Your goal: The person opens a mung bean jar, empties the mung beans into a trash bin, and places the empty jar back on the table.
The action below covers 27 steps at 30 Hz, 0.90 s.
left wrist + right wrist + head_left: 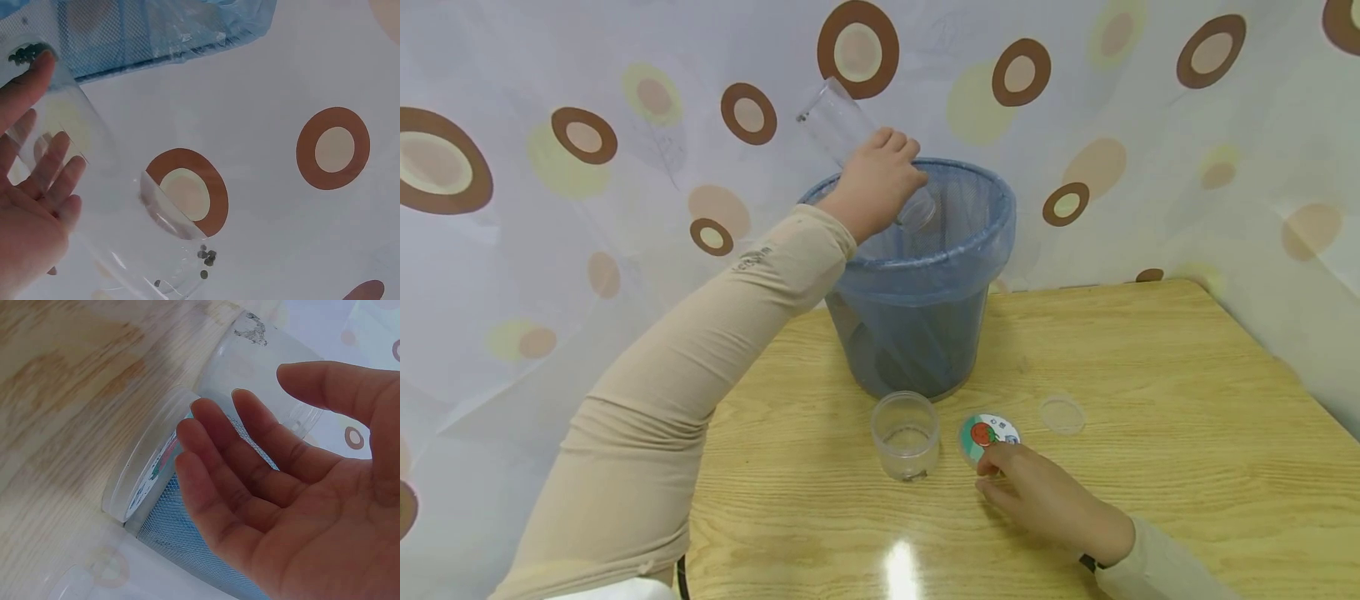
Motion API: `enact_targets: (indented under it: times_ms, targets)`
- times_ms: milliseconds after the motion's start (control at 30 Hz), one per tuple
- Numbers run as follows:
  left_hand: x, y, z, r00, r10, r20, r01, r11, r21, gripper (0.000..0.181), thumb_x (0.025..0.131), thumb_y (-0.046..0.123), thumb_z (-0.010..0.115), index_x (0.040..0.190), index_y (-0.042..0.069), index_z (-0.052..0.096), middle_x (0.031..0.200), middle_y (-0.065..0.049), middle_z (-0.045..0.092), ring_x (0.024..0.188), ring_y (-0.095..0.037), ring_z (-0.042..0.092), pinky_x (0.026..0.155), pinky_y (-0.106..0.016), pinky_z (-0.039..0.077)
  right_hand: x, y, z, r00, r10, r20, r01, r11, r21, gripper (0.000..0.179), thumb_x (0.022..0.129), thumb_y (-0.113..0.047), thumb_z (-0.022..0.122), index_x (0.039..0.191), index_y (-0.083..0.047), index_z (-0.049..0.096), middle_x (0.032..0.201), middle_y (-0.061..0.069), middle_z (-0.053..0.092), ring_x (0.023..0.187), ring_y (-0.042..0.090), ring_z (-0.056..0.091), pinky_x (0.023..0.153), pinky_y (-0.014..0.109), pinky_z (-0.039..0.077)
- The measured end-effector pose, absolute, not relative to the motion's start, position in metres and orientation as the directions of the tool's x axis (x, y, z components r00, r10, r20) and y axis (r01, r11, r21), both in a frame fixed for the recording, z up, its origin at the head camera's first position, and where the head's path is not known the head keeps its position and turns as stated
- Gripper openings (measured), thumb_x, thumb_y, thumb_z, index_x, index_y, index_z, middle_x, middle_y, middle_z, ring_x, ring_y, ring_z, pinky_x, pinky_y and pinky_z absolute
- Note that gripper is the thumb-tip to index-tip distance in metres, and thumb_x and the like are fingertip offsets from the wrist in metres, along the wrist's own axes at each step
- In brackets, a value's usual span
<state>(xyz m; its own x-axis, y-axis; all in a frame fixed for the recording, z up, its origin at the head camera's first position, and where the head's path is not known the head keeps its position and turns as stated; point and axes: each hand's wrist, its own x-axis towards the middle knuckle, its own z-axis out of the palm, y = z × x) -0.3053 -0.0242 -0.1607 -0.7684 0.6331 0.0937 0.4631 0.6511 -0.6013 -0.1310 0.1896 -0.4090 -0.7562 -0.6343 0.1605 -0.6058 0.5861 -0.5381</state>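
Note:
Over the mesh bin (917, 342), my left hand (874, 185) grips a tall clear plastic jar (835, 117), tipped with its mouth down inside the bin's rim. Small dark pellets (28, 54) gather near the mouth, and a few more cling by its raised base in the left wrist view. My right hand (1048, 500) is low over the table, fingers loosely bent and thumb apart. Its fingertips are right at a round lid (976, 442) with a red fruit picture on a green and white face. The right wrist view shows nothing pinched between thumb and fingers.
A blue plastic bag (958, 275) lines the bin and folds over its rim. In front stands a short clear jar (906, 454), left of the lid. A thin clear disc (1063, 414) lies farther right on the wooden table (1187, 400). A dotted cloth (647, 50) hangs behind.

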Motion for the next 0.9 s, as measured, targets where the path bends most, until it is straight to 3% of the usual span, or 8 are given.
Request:
enact_targets:
  times_ms: [467, 900]
  targets:
    - [-0.3060, -0.0181, -0.1635, -0.756, 0.652, 0.055, 0.460, 0.590, -0.664, 0.036, 0.094, 0.002, 0.056, 0.126, 0.017, 0.064, 0.127, -0.011, 0.052, 0.116, -0.028, 0.042, 0.110, -0.038, 0.022, -0.1301, 0.1900, -0.4114, -0.742, -0.647, 0.175, -0.624, 0.572, -0.533, 0.011, 0.088, -0.008, 0.068, 0.096, -0.001, 0.064, 0.093, 0.002, 0.064, 0.083, 0.019, 0.063, 0.072, 0.029, 0.054]
    - [-0.3071, -0.0147, -0.1593, -0.717, 0.695, 0.051, 0.431, 0.500, -0.751, 0.034, 0.097, -0.001, 0.051, 0.122, 0.016, 0.066, 0.130, -0.012, 0.049, 0.126, -0.029, 0.039, 0.116, -0.039, 0.014, -0.1313, 0.1893, -0.4106, -0.747, -0.644, 0.164, -0.612, 0.571, -0.546, 0.010, 0.088, -0.008, 0.068, 0.095, -0.002, 0.064, 0.092, 0.001, 0.064, 0.082, 0.019, 0.064, 0.071, 0.029, 0.055]
